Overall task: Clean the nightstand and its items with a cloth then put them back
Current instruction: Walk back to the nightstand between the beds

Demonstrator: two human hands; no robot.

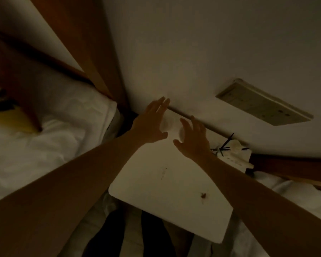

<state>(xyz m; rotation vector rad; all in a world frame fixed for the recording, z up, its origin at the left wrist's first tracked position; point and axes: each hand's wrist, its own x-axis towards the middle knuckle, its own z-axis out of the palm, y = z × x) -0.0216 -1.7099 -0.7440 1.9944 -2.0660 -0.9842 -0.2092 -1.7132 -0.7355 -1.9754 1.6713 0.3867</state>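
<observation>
Fingers of the left hand (150, 121) are straight and lie close together, the tips reaching the wall (193, 43) at the back edge of the nightstand (165, 182), the thumb held apart; this hand holds nothing. Just beside it, the right hand (193, 138) hovers with its fingers spread and lightly bent, thumb out to the side, and it grips nothing either. Between the two palms a faint pale round shape shows on the top, too dim to name. Both bare forearms stretch in over the white nightstand, which stands against the wall between two beds with white bedding (44, 145). Its top bears a small brown spot (203, 195) near the front and a thin grey smudge (163, 173) in the middle. At the back right corner sits a white tissue box (235, 156) with black sticks (223, 147) beside it; any writing on it is too blurred to read. A socket panel (263, 104) is fixed on the wall above.
</observation>
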